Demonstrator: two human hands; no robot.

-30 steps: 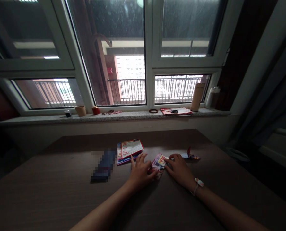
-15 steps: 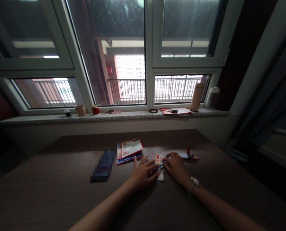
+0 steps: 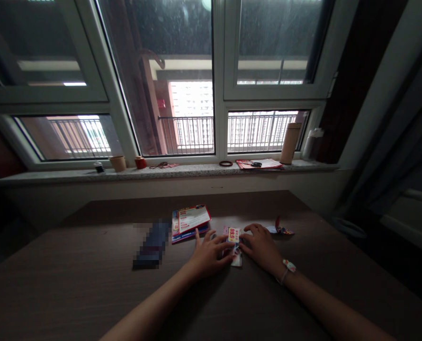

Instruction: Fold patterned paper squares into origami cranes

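A small printed paper piece (image 3: 234,239) with red and yellow marks lies on the dark wooden table (image 3: 90,284) between my two hands. My left hand (image 3: 207,253) rests on its left side, fingers spread and pressing down on it. My right hand (image 3: 260,246) lies on its right side, fingers curled over the paper's edge. A band with a tag is on my right wrist.
A stack of red and blue leaflets (image 3: 189,220) lies behind my left hand. A dark flat object (image 3: 153,246) sits to the left. A small folded paper figure (image 3: 282,229) is at the right. The windowsill holds cups (image 3: 118,163), papers (image 3: 258,164) and a tall flask (image 3: 289,142).
The paper piece has been turned from slanted to upright and narrower between my hands. Both hands have shifted slightly along with it.
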